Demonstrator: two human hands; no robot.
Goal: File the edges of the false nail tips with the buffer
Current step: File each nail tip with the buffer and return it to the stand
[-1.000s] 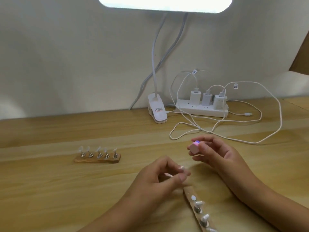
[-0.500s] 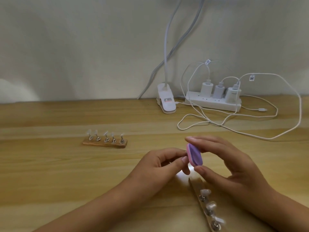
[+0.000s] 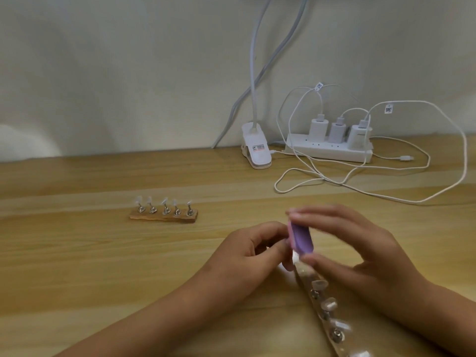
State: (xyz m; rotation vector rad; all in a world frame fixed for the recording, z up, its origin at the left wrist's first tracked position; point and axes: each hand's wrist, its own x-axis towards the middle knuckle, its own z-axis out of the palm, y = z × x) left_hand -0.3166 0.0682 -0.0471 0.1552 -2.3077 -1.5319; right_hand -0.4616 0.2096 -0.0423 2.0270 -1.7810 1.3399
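My right hand pinches a small purple and pink buffer block between fingers and thumb, its face turned toward my left hand. My left hand has its fingertips curled together against the buffer's left edge, pinching a small nail tip that is almost hidden. Just below the hands a wooden holder strip runs toward the bottom right with several nail tips on metal stands. A second wooden holder with several nail tips stands to the left, farther back.
On the wooden table, a white clip lamp base sits at the back by the wall. Next to it lies a white power strip with three chargers, and loose white cables loop behind my right hand.
My right hand brought the buffer down and left to meet my left hand's fingertips. The view tilted down, so the lamp head left the frame. The near holder shows more tips.
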